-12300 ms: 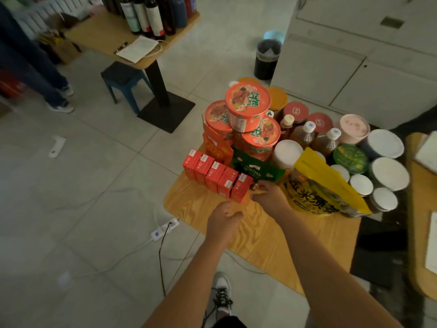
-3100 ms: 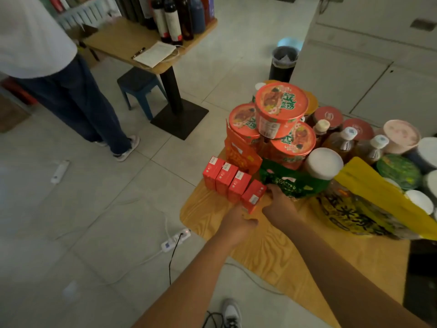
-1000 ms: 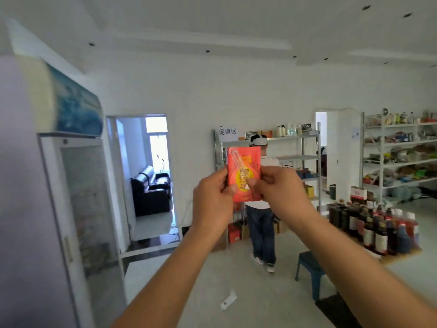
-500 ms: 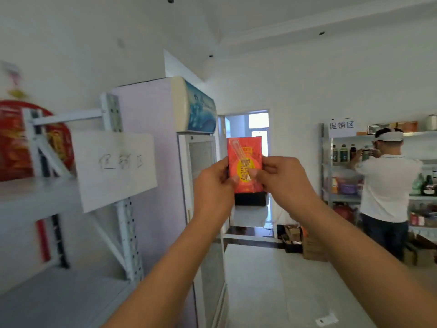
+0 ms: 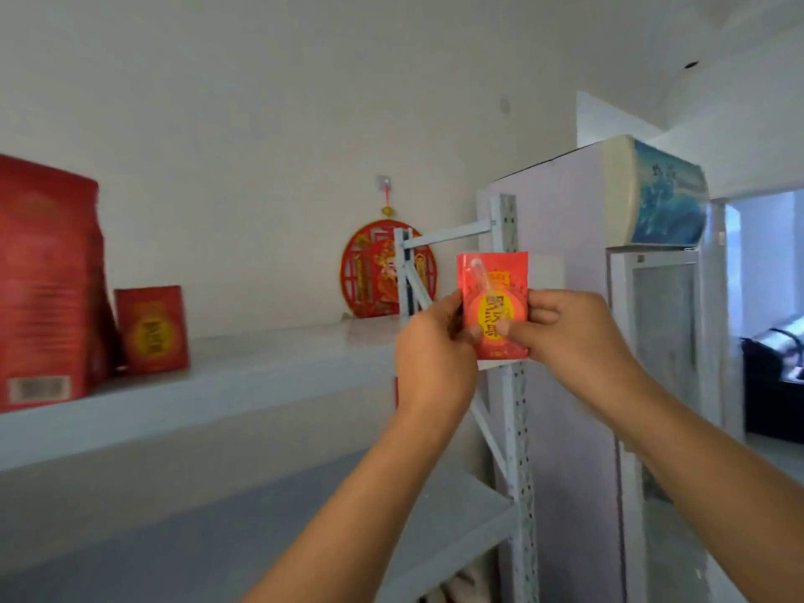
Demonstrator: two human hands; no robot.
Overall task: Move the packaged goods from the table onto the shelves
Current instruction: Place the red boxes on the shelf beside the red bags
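A grey metal shelf (image 5: 261, 367) fills the left, with a tall display cooler (image 5: 565, 219) against its right end. A large red bag (image 5: 43, 280) stands at the upper board's left end. A smaller red box (image 5: 151, 328) stands just beside the bag. In front of the shelf's right front post, both hands pinch a red carton (image 5: 494, 293) upright in the air. The left hand (image 5: 435, 359) grips its left edge, the right hand (image 5: 574, 337) its right edge, thumb across the front.
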